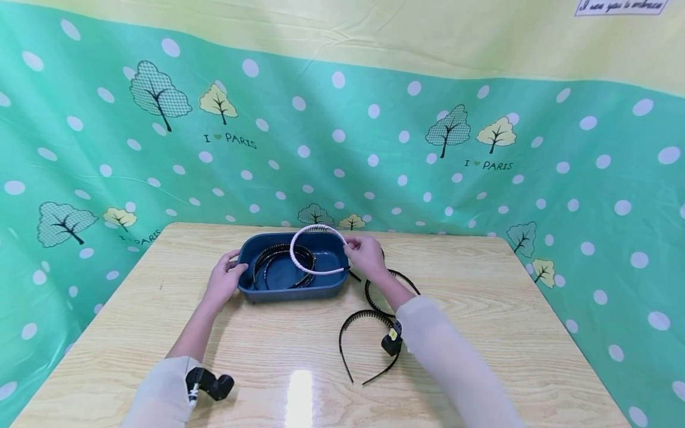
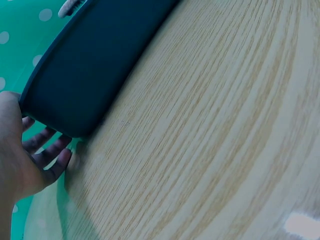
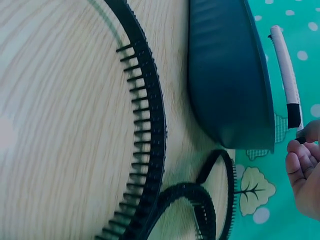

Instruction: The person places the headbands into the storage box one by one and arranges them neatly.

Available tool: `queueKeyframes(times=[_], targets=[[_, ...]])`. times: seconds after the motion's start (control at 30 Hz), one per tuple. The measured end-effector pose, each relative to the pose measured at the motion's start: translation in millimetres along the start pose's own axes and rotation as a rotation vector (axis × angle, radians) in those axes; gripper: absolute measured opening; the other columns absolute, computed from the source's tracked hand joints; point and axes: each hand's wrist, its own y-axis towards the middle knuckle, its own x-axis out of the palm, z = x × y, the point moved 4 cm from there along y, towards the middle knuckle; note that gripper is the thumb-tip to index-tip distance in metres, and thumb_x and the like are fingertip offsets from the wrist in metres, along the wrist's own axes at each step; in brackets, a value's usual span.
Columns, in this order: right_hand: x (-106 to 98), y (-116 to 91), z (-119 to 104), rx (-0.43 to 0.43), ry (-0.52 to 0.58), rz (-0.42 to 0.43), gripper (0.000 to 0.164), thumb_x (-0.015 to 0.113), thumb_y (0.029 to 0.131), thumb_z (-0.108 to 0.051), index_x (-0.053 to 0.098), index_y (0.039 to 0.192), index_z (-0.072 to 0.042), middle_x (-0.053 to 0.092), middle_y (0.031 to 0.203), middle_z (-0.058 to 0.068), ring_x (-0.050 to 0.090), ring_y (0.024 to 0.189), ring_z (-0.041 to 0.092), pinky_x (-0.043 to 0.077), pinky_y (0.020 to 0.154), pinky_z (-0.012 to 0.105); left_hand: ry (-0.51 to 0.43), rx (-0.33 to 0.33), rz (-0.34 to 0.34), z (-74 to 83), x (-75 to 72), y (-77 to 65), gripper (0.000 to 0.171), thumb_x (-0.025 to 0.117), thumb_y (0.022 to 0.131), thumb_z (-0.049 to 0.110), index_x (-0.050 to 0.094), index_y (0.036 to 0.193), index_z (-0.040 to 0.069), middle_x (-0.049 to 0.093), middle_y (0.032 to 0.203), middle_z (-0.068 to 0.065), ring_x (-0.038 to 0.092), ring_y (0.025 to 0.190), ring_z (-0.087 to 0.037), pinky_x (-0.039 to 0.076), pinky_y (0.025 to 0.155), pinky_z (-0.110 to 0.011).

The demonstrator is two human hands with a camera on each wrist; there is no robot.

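Note:
My left hand (image 1: 222,280) grips the left end of a dark blue plastic basin (image 1: 294,295). The left wrist view shows the thumb at the rim and the fingers curled against the outside of its wall (image 2: 90,75). Over the basin's right part, my right hand (image 1: 366,255) pinches a white headband (image 1: 321,273) near its black-tipped ends. The right wrist view has this white headband (image 3: 285,65) raised above the rim. Inside the basin, toward its left, lie black headbands (image 1: 270,248), overlapping so their number is unclear.
A black toothed headband (image 1: 366,312) lies on the wooden table (image 1: 267,345) in front of the basin. Another black headband (image 1: 407,279) lies behind it, partly under my right forearm. A further black one (image 3: 232,185) shows by the basin's corner. A patterned green curtain (image 1: 337,160) stands behind.

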Motion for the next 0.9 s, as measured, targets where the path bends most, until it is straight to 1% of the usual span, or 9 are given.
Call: queueKeyframes(times=[0.23, 0.53, 0.63, 0.73, 0.9], targets=[[13, 2, -9, -0.040, 0.004, -0.026, 0.023, 0.061, 0.088, -0.010, 0.069, 0.107, -0.001, 0.061, 0.077, 0.004, 0.052, 0.067, 0.011, 0.042, 0.058, 0.020, 0.002, 0.006, 0.007, -0.9, 0.0, 0.8, 0.052, 0.044, 0.098, 0.025, 0.030, 0.146, 0.009, 0.048, 0.132, -0.026, 0.051, 0.115, -0.034, 0.042, 0.084, -0.028], [29, 3, -18, -0.086, -0.032, -0.078, 0.023, 0.059, 0.088, -0.008, 0.068, 0.108, 0.000, 0.059, 0.075, 0.004, 0.045, 0.058, 0.010, 0.037, 0.051, 0.019, -0.002, -0.001, 0.000, -1.2, 0.1, 0.5, 0.052, 0.044, 0.098, 0.026, 0.029, 0.146, 0.009, 0.047, 0.133, -0.027, 0.050, 0.117, -0.034, 0.043, 0.086, -0.030], [34, 3, -20, -0.098, -0.062, -0.100, 0.023, 0.059, 0.088, -0.008, 0.068, 0.108, 0.000, 0.058, 0.074, 0.003, 0.043, 0.055, 0.009, 0.036, 0.050, 0.019, -0.006, -0.006, -0.002, -1.1, 0.4, 0.4, 0.053, 0.043, 0.098, 0.025, 0.029, 0.146, 0.009, 0.046, 0.133, -0.027, 0.050, 0.117, -0.035, 0.043, 0.089, -0.032], [40, 2, -22, -0.104, -0.102, -0.114, 0.023, 0.059, 0.088, -0.009, 0.069, 0.108, -0.002, 0.057, 0.073, 0.002, 0.043, 0.056, 0.009, 0.035, 0.050, 0.018, -0.007, -0.006, -0.001, -0.8, 0.8, 0.7, 0.053, 0.043, 0.098, 0.025, 0.029, 0.146, 0.009, 0.046, 0.134, -0.027, 0.050, 0.118, -0.035, 0.042, 0.090, -0.034], [46, 1, -24, -0.100, -0.158, -0.134, 0.023, 0.059, 0.089, -0.010, 0.068, 0.109, -0.003, 0.055, 0.073, 0.001, 0.044, 0.060, 0.009, 0.035, 0.051, 0.018, 0.000, -0.001, 0.007, -0.2, 0.8, 0.7, 0.052, 0.044, 0.098, 0.025, 0.030, 0.145, 0.008, 0.047, 0.133, -0.027, 0.051, 0.116, -0.035, 0.043, 0.087, -0.031]])
